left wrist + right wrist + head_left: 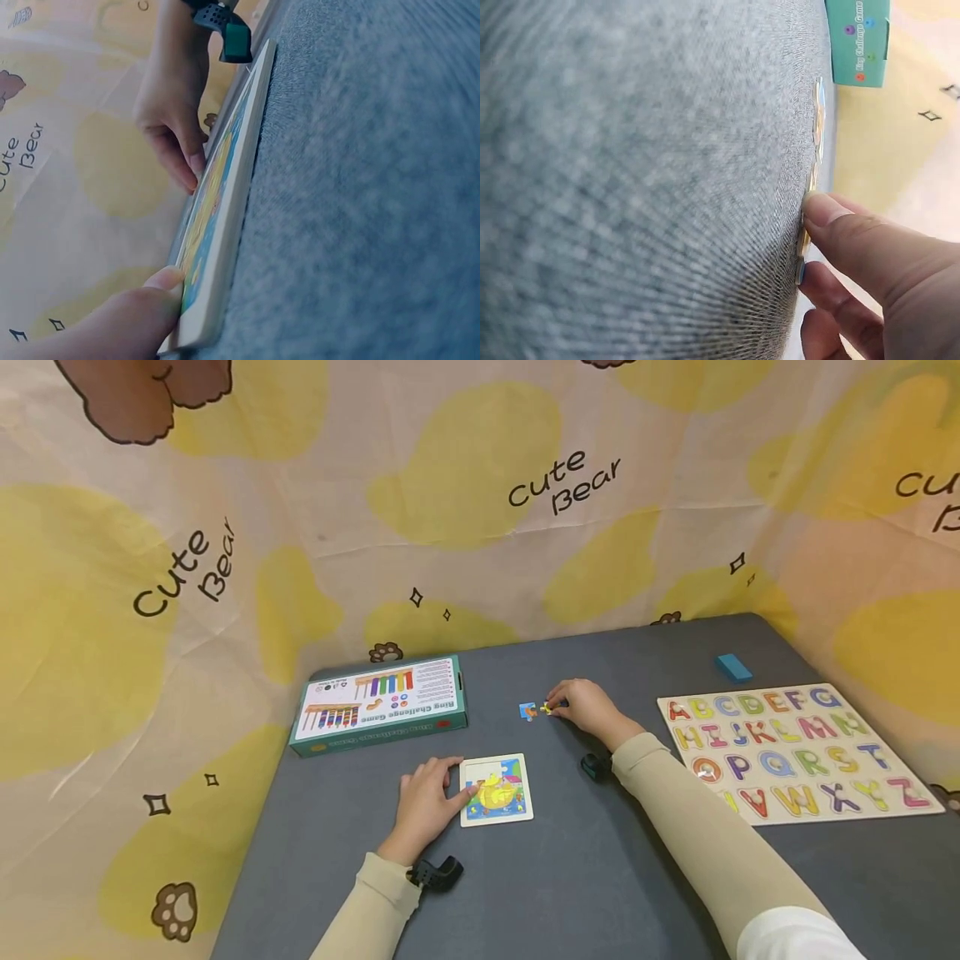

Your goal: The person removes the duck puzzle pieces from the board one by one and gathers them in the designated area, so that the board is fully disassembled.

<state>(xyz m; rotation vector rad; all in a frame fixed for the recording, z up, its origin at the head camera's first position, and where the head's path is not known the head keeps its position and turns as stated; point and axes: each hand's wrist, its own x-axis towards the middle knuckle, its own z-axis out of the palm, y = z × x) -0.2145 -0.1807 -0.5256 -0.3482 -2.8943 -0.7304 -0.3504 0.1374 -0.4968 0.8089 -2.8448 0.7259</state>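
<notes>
A small jigsaw puzzle board (522, 810) with a pale frame and a yellow duck picture lies flat on the table. My left hand (426, 802) holds its left side, the thumb over the picture and a finger at the upper corner. Farther back, my right hand (590, 708) pinches a yellow jigsaw piece (546, 708) between thumb and fingers, low at the tabletop. Just left of it lies a blue-and-orange jigsaw piece (527, 711). In the right wrist view, the thumb (829, 210) partly covers the pinched piece.
A green-edged game box (378, 706) lies at the back left of the grey table (570, 877). On the right is a wooden alphabet board (795, 760), with a blue block (733, 667) behind it. A patterned cloth (465, 485) hangs behind the table.
</notes>
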